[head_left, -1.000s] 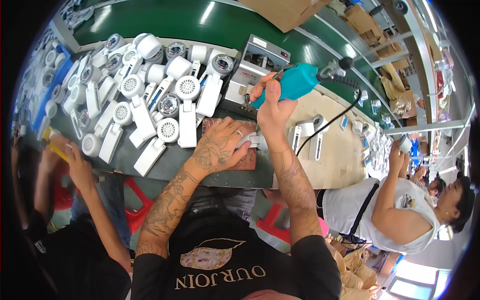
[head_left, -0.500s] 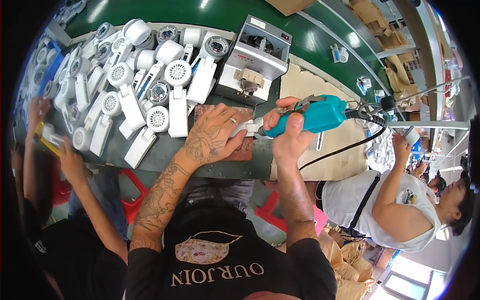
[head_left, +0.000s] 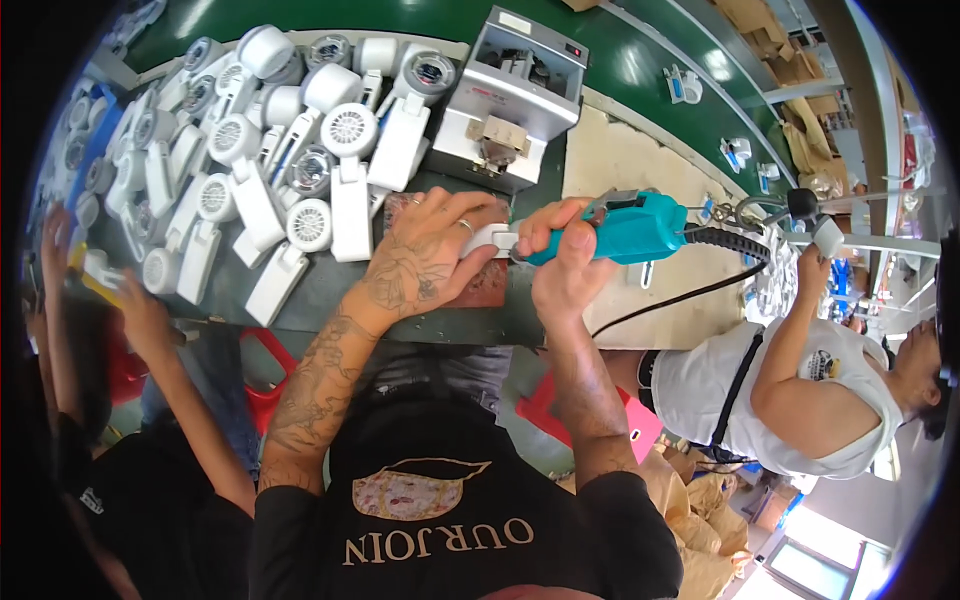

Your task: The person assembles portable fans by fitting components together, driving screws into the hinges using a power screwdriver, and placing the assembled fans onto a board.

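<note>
My left hand (head_left: pixel 425 250) presses a white plastic handheld fan part (head_left: pixel 487 240) down on a worn reddish pad (head_left: pixel 488 290); the palm and fingers cover most of it. My right hand (head_left: pixel 565 265) is wrapped round a teal electric screwdriver (head_left: pixel 645 228), which lies almost level. Its front end points left and meets the hinge end of the white part, where my two hands almost touch. The exact contact of the bit is hidden by my fingers. Left of my left hand lie several white handheld fans (head_left: pixel 351 215) with round grilles, heaped together.
Behind the pad stands a grey metal box machine (head_left: pixel 490 110), apparently a screw feeder. Brown cardboard (head_left: pixel 690 300) covers the table at right, crossed by the black screwdriver cable (head_left: pixel 690 292). A co-worker's hands (head_left: pixel 140 310) work at left; another person (head_left: pixel 820 390) is at right. Beyond is a green conveyor belt (head_left: pixel 640 55).
The screwdriver and my right hand have shifted slightly left, closer to my left hand. My left hand keeps its hold. The co-worker at right has moved a raised hand and the white item in it.
</note>
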Tool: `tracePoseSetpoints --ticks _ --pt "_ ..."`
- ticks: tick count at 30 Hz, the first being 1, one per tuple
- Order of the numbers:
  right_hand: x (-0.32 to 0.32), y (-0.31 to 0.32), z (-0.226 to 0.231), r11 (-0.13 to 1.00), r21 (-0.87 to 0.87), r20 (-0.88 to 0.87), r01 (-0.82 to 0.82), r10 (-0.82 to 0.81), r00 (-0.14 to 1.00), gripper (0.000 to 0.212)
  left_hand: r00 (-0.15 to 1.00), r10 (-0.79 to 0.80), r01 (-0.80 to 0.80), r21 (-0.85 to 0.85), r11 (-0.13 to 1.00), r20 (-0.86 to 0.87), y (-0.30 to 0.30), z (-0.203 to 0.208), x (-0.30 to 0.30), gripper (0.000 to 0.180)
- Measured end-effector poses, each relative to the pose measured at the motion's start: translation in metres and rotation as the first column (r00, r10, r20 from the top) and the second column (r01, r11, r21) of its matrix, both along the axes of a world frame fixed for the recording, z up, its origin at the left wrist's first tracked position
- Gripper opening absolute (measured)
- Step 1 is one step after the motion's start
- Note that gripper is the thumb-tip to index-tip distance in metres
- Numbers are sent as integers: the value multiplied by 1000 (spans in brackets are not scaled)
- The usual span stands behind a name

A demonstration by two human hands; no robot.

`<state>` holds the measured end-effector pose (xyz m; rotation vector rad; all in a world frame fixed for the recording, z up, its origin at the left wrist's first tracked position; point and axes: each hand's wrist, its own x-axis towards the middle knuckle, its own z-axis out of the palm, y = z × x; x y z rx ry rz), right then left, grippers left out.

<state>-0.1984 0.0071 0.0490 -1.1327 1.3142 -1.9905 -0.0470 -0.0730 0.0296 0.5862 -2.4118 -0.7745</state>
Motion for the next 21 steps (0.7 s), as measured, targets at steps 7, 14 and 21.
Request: tracePoseSetpoints --ticks 7,14,21 --pt "0 45 23 999 -31 347 32 -19 938 59 997 -70 70 -286 956 8 39 -3 25 31" --pt "16 98 28 992 -75 219 104 -86 972 68 651 728 -734 66 676 -216 -49 22 130 37" --pt "18 113 18 999 32 192 39 -45 980 70 712 663 -668 69 741 -231 -31 64 57 30"
